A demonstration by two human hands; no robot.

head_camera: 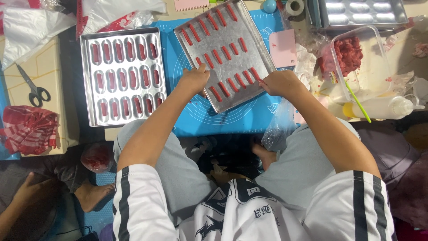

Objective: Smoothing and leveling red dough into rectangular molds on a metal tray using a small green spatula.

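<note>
Hands hold a flat metal tray (232,67) that lies tilted on the blue mat (200,118), with rows of red sticks (223,53) loose on its surface. The left hand (194,80) closes its grip on the tray's near-left edge, thumb on top; the right hand (281,83) pinches the near-right edge, fingers curled close to the lowest sticks.

Risk lies mostly in the sticks, which rest on the flat tray with nothing visible to keep them in place. Any tip or jerk could slide them together or off the rim. The right hand's fingers sit close enough to smear the nearest one.

Left of the tray, just beside it, a mould pan (122,76) holds more red filling in oval wells; a swing of the tray's corner could knock it. To the right, the tub of red paste (356,58), a green stick (356,101) and a squeeze bottle (383,107) crowd the bench, so an elbow could upset them. Scissors (33,87) lie well apart.
</note>
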